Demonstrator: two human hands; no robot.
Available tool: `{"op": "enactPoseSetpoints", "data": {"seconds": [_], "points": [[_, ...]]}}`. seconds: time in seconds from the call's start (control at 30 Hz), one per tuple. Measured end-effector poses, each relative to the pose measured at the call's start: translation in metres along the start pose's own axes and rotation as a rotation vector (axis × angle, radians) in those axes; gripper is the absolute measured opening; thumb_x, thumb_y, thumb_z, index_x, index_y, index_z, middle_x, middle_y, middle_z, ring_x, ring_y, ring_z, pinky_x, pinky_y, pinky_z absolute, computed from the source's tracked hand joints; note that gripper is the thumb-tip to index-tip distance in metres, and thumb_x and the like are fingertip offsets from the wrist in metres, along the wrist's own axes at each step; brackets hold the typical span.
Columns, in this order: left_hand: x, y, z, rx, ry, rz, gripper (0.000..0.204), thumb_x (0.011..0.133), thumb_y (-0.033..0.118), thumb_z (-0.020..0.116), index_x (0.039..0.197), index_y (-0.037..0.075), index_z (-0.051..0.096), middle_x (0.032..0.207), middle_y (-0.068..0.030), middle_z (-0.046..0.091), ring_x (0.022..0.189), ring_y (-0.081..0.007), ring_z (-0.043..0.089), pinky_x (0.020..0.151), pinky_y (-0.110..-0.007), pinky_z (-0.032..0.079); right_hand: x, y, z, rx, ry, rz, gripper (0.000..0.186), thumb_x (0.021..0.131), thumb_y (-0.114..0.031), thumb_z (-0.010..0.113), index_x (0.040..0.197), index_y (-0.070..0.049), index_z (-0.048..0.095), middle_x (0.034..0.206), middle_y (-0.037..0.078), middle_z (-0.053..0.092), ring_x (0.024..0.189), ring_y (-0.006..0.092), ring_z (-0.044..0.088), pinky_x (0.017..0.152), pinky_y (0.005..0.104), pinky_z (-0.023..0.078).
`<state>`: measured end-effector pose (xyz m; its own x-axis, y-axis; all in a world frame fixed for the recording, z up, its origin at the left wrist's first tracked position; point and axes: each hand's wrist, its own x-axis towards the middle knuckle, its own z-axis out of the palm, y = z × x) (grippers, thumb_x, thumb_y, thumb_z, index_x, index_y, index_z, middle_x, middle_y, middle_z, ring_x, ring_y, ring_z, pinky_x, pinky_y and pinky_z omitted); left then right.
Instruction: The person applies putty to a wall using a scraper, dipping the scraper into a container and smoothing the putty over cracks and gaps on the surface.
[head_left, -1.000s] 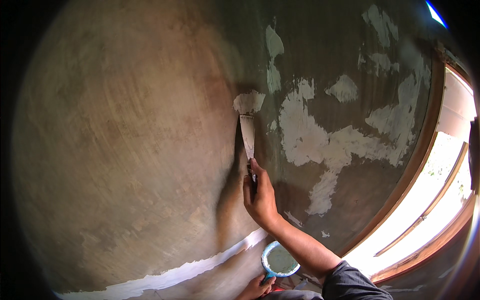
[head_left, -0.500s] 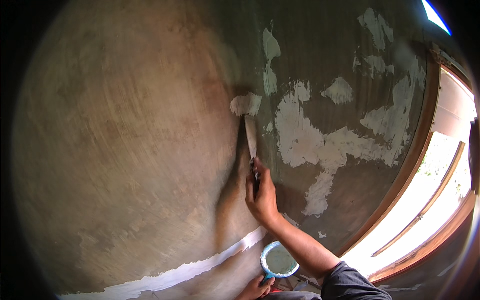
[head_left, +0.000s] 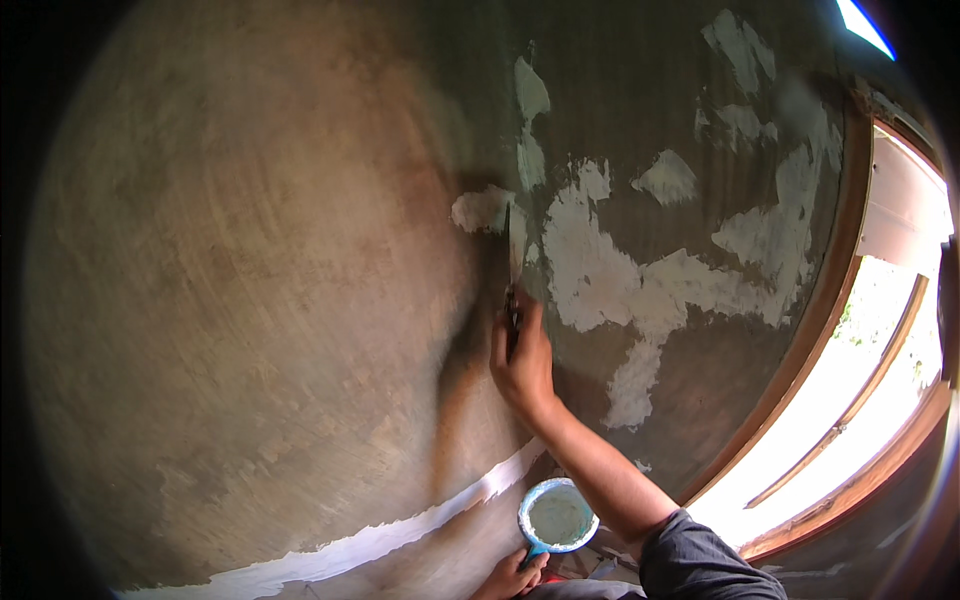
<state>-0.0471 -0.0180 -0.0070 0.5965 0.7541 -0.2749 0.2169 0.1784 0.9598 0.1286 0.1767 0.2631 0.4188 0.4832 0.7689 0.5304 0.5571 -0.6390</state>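
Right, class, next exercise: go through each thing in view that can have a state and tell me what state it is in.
Right grip: closed around the handle.
Putty knife: held blade up, tip by the pale patch; contact unclear.
Pale patch: ragged-edged.
Left grip: closed on the pot's handle.
Blue pot: uncovered, rim smeared.
Paste: inside the pot.
Darker wall: partly patched.
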Motion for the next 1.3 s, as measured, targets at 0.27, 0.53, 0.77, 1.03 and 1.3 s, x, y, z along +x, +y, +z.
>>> {"op": "enactPoseSetpoints", "data": {"seconds": [0.27,0.53,0.77,1.03,1.3], "points": [[0.002,0.009,0.006,-0.148,0.0,-0.065,0.033,0.107,0.035,0.05,0.096,0.004,0.058,0.054,-0.0004,0.051,0.041,-0.01,0.042,0.041,-0.028,0.033,-0.016,-0.001,0.006,0.003,-0.011,-0.056,0.04,0.098,-0.007,0.058,0.135,0.0,0.043,0.112,0.031,0.064,0.098,0.0479,0.066,0.08,0.0477,0.055],[-0.002,0.025,0.008,-0.166,-0.022,-0.034,0.029,0.106,0.032,0.053,0.095,0.006,0.059,0.057,-0.0004,0.053,0.045,-0.0104,0.045,0.045,-0.029,0.037,-0.009,0.003,-0.001,-0.034,-0.089,-0.015,0.043,0.098,-0.007,0.057,0.137,0.004,0.043,0.12,0.031,0.062,0.105,0.049,0.063,0.088,0.0504,0.054],[0.011,0.032,-0.004,-0.037,-0.047,-0.162,0.029,0.106,0.034,0.055,0.102,0.005,0.055,0.063,-0.001,0.055,0.045,-0.008,0.048,0.045,-0.025,0.04,-0.06,-0.014,-0.118,0.242,-0.335,0.398,0.043,0.101,-0.002,0.054,0.144,-0.003,0.048,0.115,0.015,0.067,0.105,0.0166,0.064,0.088,0.0309,0.051],[0.019,0.048,-0.018,0.033,0.025,0.058,0.032,0.104,0.032,0.06,0.093,0.003,0.055,0.058,-0.0007,0.056,0.043,-0.0065,0.049,0.041,-0.025,0.038,-0.1,-0.031,-0.263,-0.13,-0.687,0.563,0.019,0.094,-0.002,0.061,0.112,0.001,0.064,0.085,0.014,0.074,0.081,0.0211,0.075,0.072,0.0337,0.057],[0.032,0.048,-0.011,0.142,-0.019,0.058,0.032,0.101,0.032,0.065,0.089,0.004,0.055,0.056,-0.0014,0.058,0.043,-0.008,0.054,0.041,-0.026,0.042,-0.157,-0.002,-0.224,-0.523,-0.905,0.363,0.014,0.092,-0.01,0.064,0.099,0.0,0.07,0.088,0.018,0.07,0.08,0.0377,0.069,0.072,0.0449,0.055]]}}
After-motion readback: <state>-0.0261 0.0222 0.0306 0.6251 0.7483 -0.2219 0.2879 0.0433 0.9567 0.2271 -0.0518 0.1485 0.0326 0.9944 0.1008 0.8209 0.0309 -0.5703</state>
